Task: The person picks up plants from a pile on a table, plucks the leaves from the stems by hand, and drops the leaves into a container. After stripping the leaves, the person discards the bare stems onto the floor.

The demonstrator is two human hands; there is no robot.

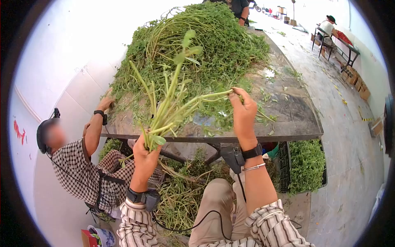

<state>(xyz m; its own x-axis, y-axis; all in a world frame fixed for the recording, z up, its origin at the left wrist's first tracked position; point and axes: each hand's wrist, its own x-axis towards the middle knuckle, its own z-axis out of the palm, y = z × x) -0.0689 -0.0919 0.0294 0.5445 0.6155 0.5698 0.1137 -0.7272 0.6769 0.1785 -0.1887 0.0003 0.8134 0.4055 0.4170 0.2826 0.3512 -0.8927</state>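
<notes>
My left hand (145, 159) is closed around the lower ends of a bunch of purslane (165, 114), with thick pale-green stems and rounded leaves fanning upward. Thumb and fingers of my right hand (244, 111) pinch the tip of one long stem, which stretches sideways from the bunch. Both hands are at the near edge of the table (294, 113), the right one higher. Behind them a large heap of the same greens (201, 53) covers much of the tabletop.
A person in a checkered shirt (76, 158) sits at the left, one hand on the table. Another person (236, 8) is behind the heap. Loose stems (181, 206) lie below the table, beside a black crate of greens (306, 164). Farther right, someone sits at another table (347, 47).
</notes>
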